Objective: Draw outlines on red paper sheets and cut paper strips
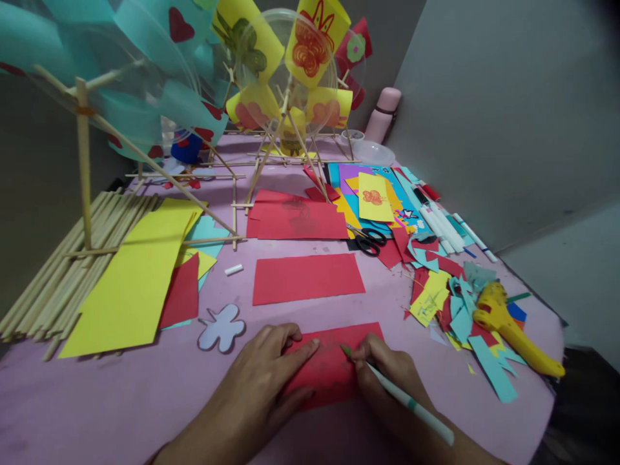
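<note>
A red paper rectangle [334, 374] lies on the pink table near its front, with faint marks on it. My left hand [264, 374] rests flat on the paper's left side, fingers apart. Between the fingers of my right hand [387, 374] is a white marker [414, 407] with a green tip, which is at the paper's surface. A white butterfly-shaped cutout [221, 328] lies left of my left hand. Beyond the paper is a second red rectangle [308, 279], and a small white cap [234, 270] sits to its left.
Wooden sticks [53, 258] and yellow paper [130, 278] lie left. Stick-framed wheels with paper blades [314, 45] stand behind. Black-handled scissors [371, 240], paper scraps [462, 316], a yellow glue gun [518, 329] and markers [443, 226] lie right.
</note>
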A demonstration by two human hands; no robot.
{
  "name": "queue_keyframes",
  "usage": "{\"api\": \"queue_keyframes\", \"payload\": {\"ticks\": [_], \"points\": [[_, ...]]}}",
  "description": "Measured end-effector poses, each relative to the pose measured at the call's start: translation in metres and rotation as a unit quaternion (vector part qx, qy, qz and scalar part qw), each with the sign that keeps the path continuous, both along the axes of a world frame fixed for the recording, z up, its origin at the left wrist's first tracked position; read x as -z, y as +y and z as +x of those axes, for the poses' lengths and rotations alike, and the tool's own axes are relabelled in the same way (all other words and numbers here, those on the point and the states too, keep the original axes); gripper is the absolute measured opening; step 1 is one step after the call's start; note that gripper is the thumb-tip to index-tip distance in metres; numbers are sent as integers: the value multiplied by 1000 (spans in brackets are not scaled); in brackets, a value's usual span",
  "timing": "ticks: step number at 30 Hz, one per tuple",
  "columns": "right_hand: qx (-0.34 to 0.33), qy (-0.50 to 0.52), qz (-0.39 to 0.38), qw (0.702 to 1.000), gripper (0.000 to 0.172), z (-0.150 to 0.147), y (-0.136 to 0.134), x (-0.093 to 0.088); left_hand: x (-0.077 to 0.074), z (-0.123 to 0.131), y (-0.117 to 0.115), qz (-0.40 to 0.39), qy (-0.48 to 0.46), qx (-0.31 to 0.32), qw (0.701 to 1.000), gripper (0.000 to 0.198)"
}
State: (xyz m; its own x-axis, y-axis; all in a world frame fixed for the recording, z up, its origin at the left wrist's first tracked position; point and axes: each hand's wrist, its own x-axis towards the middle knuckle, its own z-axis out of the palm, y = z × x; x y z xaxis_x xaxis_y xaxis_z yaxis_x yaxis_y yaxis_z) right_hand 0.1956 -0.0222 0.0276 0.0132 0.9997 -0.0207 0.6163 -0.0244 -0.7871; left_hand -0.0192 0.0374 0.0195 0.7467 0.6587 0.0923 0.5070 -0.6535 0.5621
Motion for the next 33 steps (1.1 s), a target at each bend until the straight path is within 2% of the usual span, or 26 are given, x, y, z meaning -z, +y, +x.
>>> {"api": "queue_keyframes", "payload": {"ticks": [9,19,27,33], "points": [[42,10,-24,999,11,0,0,-2,1,1,1,1,-2,-2,1000,46],[54,34,-38,997,12,1,-2,-8,1,0,0,17,-7,-6,1000,46],[58,56,-40,996,10,2,-2,-2,2,1,1,13,2,-1,1000,46],[36,71,-31,996,9,3,-1,-3,1,1,0,20,-8,-6,1000,46]]}}
